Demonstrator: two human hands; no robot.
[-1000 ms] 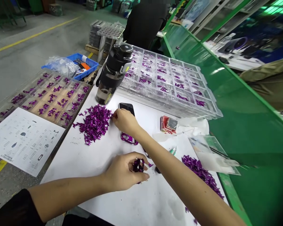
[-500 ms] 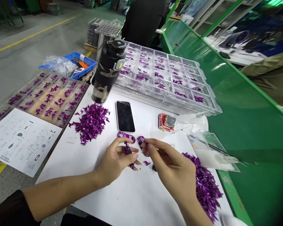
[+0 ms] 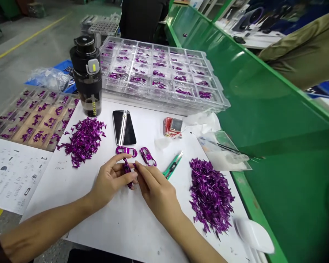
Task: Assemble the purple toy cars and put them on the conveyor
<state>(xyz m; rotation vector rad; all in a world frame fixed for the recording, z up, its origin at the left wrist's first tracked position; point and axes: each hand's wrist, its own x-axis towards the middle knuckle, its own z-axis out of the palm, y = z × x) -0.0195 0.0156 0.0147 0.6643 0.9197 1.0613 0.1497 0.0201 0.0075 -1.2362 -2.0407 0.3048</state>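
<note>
My left hand [image 3: 111,179] grips a small shiny purple part [image 3: 127,170] between thumb and fingers, above the white sheet [image 3: 126,226]. My right hand [image 3: 153,187] meets it from the right, fingertips pinched against the same part. Two purple oval frames [image 3: 126,151] [image 3: 148,156] lie just beyond my hands. A pile of purple slivers [image 3: 83,140] lies to the left and another purple pile [image 3: 211,193] to the right.
A phone [image 3: 124,127] lies face up behind the frames. A dark bottle [image 3: 87,76] stands at the back left. Clear compartment trays [image 3: 161,73] with purple parts fill the back; a tray [image 3: 35,117] lies left. Green cutters [image 3: 172,166], a printed sheet [image 3: 13,175], a green conveyor [image 3: 263,109].
My right hand came back from the left pile to my left hand, and both now close on the small purple part. The view has shifted right.
</note>
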